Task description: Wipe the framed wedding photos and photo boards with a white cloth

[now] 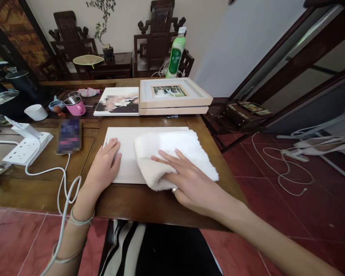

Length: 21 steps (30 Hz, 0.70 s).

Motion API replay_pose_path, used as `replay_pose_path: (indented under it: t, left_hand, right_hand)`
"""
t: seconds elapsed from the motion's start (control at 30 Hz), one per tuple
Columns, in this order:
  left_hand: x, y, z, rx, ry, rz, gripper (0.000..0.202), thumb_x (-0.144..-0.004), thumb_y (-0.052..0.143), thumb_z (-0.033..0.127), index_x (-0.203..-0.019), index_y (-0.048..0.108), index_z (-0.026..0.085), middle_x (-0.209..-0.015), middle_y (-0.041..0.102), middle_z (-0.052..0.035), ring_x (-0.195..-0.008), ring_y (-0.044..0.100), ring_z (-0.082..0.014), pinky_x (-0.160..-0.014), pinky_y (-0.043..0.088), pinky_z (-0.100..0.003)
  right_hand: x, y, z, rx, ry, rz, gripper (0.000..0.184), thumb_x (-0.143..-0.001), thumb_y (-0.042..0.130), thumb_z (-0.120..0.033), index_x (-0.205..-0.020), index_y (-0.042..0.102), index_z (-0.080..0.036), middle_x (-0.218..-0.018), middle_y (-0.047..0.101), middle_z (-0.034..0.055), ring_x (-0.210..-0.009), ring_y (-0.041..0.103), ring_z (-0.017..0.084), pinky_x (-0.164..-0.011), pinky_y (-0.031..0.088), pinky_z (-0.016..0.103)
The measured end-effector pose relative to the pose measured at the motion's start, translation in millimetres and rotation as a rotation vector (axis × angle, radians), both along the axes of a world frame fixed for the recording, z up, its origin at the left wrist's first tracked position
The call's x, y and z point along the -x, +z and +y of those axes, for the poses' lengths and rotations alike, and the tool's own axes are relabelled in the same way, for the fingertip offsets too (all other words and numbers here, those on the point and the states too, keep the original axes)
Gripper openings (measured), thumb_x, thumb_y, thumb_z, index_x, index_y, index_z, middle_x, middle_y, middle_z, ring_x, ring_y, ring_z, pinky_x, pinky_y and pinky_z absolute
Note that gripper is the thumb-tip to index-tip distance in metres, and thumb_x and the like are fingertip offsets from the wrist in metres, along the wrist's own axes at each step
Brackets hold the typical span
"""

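The right hand (186,180) lies flat on the towel (189,147), fingers out, not gripping. The towel sits on the white board (128,153) on the near table (126,203). The left hand (105,165) rests flat on the board's left side, fingers loose.

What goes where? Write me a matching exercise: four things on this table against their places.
1 white towel
2 green bottle
3 pink mug
4 white panel

A behind the stacked frames
B under the left hand
C under the right hand
D left of the photo print

Pairs: 1-C, 2-A, 3-D, 4-B
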<state>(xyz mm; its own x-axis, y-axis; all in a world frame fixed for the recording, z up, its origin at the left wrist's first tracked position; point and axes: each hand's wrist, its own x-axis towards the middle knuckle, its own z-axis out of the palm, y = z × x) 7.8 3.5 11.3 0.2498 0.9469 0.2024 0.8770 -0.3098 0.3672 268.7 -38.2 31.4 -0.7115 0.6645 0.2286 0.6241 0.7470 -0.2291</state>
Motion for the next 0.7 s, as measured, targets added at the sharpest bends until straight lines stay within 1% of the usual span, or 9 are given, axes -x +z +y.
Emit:
replay_pose_path:
  t: [0.1,0.17,0.33,0.43,0.57,0.7]
  left_hand:
    - [0.3,-1.1,-0.2,-0.006,-0.003,-0.003,0.044,-0.096,0.036,0.026,-0.134,0.051,0.011,-0.149,0.044,-0.0171,-0.143,0.035,-0.0285,-0.116,0.029,-0.053]
    - [0.3,-1.8,-0.6,-0.008,-0.004,-0.005,0.044,-0.096,0.036,0.026,-0.134,0.051,0.011,-0.149,0.044,-0.0170,-0.143,0.035,-0.0284,-0.115,0.029,-0.053]
    - [-0.7,-1.5,-1.6,0.007,0.001,-0.005,0.044,-0.096,0.036,0.026,-0.135,0.051,0.012,-0.150,0.044,-0.0167,-0.143,0.035,-0.0282,-0.116,0.028,-0.053]
    - [-1.3,-0.6,-2.1,0.012,0.003,-0.005,0.044,-0.096,0.035,0.027,-0.135,0.051,0.014,-0.150,0.044,-0.0156,-0.143,0.034,-0.0276,-0.116,0.028,-0.053]
    - [-1.3,0.1,-2.4,0.018,0.004,-0.008,0.044,-0.096,0.035,0.027,-0.135,0.050,0.014,-0.151,0.043,-0.0157,-0.143,0.034,-0.0280,-0.116,0.028,-0.054]
    - [-1.0,0.0,-1.9,0.015,0.002,-0.002,0.045,-0.096,0.035,0.027,-0.135,0.050,0.012,-0.150,0.043,-0.0165,-0.143,0.034,-0.0281,-0.116,0.028,-0.053]
  right_hand:
    - [-1.7,-1.6,13.2,0.010,-0.007,0.019,0.060,-0.063,0.040,0.003,-0.113,0.066,-0.016,-0.145,0.051,0.0116,-0.139,0.036,0.032,-0.113,0.027,0.062]
    - [-0.6,-4.8,25.8,0.007,-0.026,0.031,0.060,-0.064,0.041,0.003,-0.116,0.065,-0.017,-0.146,0.050,0.0108,-0.140,0.035,0.032,-0.113,0.026,0.063]
    - [8.7,-8.7,58.6,0.023,-0.090,0.060,0.064,-0.068,0.042,0.003,-0.126,0.061,-0.018,-0.147,0.049,0.0119,-0.141,0.034,0.032,-0.113,0.025,0.063]
    - [14.5,-6.7,69.9,0.058,-0.126,0.042,0.064,-0.072,0.042,0.001,-0.131,0.057,-0.018,-0.148,0.047,0.0124,-0.142,0.033,0.032,-0.113,0.024,0.063]
    - [17.3,-5.8,67.4,0.066,-0.145,0.045,0.063,-0.073,0.041,0.002,-0.130,0.058,-0.018,-0.149,0.046,0.0136,-0.143,0.029,0.031,-0.113,0.023,0.065]
    - [16.5,-6.9,48.6,0.028,-0.131,0.037,0.062,-0.067,0.041,0.005,-0.122,0.063,-0.015,-0.148,0.047,0.0149,-0.143,0.028,0.034,-0.113,0.021,0.066]
